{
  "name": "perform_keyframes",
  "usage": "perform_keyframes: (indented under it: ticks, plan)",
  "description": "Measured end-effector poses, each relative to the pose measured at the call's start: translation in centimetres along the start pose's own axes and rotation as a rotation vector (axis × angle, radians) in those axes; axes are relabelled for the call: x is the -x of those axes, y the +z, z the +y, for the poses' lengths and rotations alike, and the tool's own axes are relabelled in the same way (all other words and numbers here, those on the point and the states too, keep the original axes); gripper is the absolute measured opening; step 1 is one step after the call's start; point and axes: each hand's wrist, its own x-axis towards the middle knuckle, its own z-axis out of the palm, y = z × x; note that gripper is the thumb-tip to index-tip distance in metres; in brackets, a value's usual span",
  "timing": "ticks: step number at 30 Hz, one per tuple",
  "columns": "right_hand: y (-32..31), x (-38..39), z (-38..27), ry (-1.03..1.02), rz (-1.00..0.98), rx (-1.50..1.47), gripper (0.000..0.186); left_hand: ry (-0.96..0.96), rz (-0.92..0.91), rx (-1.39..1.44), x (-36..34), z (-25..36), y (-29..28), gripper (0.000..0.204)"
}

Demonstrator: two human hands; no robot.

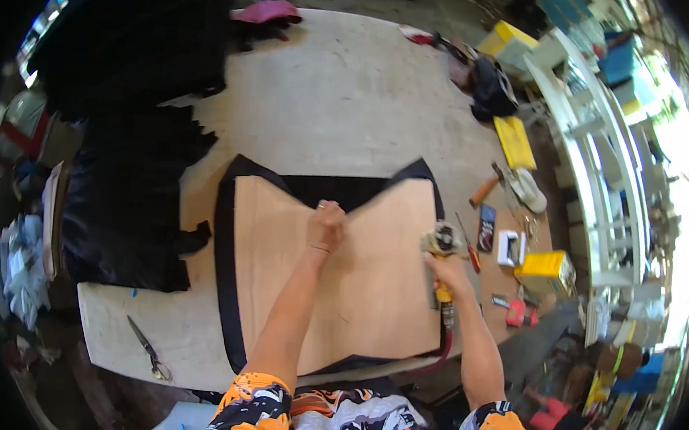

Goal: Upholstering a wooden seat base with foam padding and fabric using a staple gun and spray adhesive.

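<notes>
A pale plywood panel (pixel 363 288) with a notched far edge lies on black fabric (pixel 229 279), whose borders show around it. My left hand (pixel 325 228) is closed at the middle of the notch, pinching the fabric at the board's edge. My right hand (pixel 452 274) grips a silver and yellow staple gun (pixel 444 239) with a red hose, at the panel's right edge.
Black upholstered pieces (pixel 124 223) are piled left on the worktable (pixel 314 85). Scissors (pixel 148 345) lie near-left. At right are a screwdriver (pixel 471 252), hammer (pixel 482 193), yellow box (pixel 544 273) and red power tool (pixel 520 313). White frames (pixel 576 103) stand beyond.
</notes>
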Motion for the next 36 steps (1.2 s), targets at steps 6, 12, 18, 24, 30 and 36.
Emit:
perform_keyframes:
  ticks: [6,12,18,24,30,36]
  plan:
    - [-13.0,-3.9,23.3,0.125,0.568,0.576,0.038,0.039,-0.107,-0.096,-0.3,0.4,-0.1,0.006]
    - [-10.9,-4.0,26.5,-0.159,1.044,0.837,0.034,-0.026,-0.009,-0.402,1.2,6.1,-0.2,0.022]
    - [-2.5,-7.7,17.3,-0.394,0.416,0.447,0.043,-0.251,-0.272,-0.303,6.2,17.7,3.8,0.03]
    - [-4.5,-15.6,14.7,-0.302,0.33,0.54,0.061,-0.349,-0.494,-0.138,8.4,25.3,7.3,0.033]
    - [-6.2,-13.8,15.0,-0.705,0.835,0.268,0.056,-0.442,-0.474,-0.105,7.8,26.1,6.9,0.03]
    - [-4.3,-11.0,14.2,-0.15,0.22,0.454,0.039,-0.723,-0.578,-0.112,6.1,26.8,8.2,0.021]
